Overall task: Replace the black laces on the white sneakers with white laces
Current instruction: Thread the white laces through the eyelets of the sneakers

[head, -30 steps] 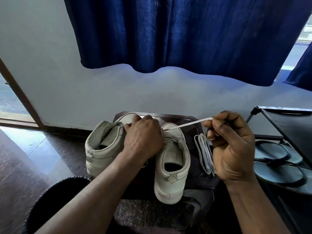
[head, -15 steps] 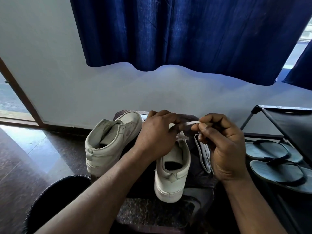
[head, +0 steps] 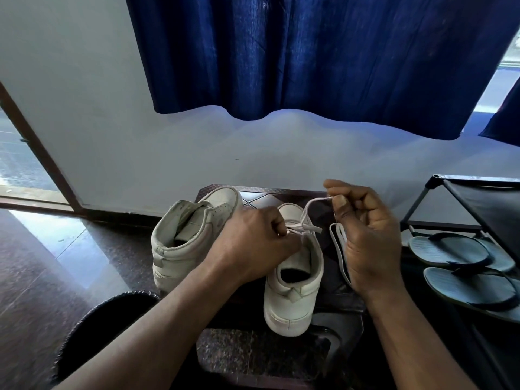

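Lace [head: 309, 210]: white, flat, limp, light; threaded through top eyelets of right sneaker [head: 298, 280] on table [head: 253, 358], free end rising to right hand [head: 368, 237]. Pinched there between thumb and forefinger, near tip. Left hand [head: 253, 246] curled over sneaker's throat, pinching lace at eyelet. Apt to twist and slip; best gripped at stiff tip for threading, close by eyelet for pulling snug. Spare lace [head: 339, 249] folded just beside sneaker. Left sneaker [head: 191, 237] tilted alongside.
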Available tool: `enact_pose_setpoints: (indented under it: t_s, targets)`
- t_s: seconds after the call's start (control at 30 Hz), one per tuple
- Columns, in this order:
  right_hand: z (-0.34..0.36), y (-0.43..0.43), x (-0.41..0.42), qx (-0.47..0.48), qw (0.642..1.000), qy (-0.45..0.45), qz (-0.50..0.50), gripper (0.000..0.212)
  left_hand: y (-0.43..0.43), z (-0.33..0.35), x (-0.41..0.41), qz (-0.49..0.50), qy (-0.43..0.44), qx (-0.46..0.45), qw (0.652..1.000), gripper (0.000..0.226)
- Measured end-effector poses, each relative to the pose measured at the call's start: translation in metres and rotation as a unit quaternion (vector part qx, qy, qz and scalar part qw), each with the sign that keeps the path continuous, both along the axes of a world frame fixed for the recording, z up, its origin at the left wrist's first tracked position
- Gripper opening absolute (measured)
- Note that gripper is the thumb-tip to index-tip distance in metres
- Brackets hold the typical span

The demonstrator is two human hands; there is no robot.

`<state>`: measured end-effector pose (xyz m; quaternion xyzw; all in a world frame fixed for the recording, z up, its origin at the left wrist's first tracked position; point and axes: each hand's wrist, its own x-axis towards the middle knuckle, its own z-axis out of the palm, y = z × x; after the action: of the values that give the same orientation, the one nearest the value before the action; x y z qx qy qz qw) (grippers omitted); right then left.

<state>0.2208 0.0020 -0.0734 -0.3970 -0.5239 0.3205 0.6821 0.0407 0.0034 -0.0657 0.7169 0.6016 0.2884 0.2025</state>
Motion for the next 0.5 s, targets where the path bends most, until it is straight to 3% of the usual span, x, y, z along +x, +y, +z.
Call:
enact_pose_setpoints:
  t_s: [0.1,0.2,0.4,0.5]
  targets:
    - [-0.003,-0.004,-0.017,-0.002,0.993,-0.119,-0.004,0.017,-0.004,0.002,0.0,0.041,0.018,0.018,0.999,0.022]
    - [-0.015,-0.001,-0.026,-0.041,0.967,-0.247,-0.037,0.019,-0.006,0.005,-0.004,0.06,-0.031,-0.014,0.998,0.019]
    - [-0.013,0.0,-0.024,-0.092,0.957,-0.266,-0.067,0.018,-0.002,0.0,-0.013,0.08,-0.221,-0.135,0.963,0.022]
    - [-0.011,-0.001,-0.024,-0.101,0.956,-0.271,-0.05,0.017,-0.001,-0.005,-0.017,0.073,-0.272,-0.157,0.947,0.022]
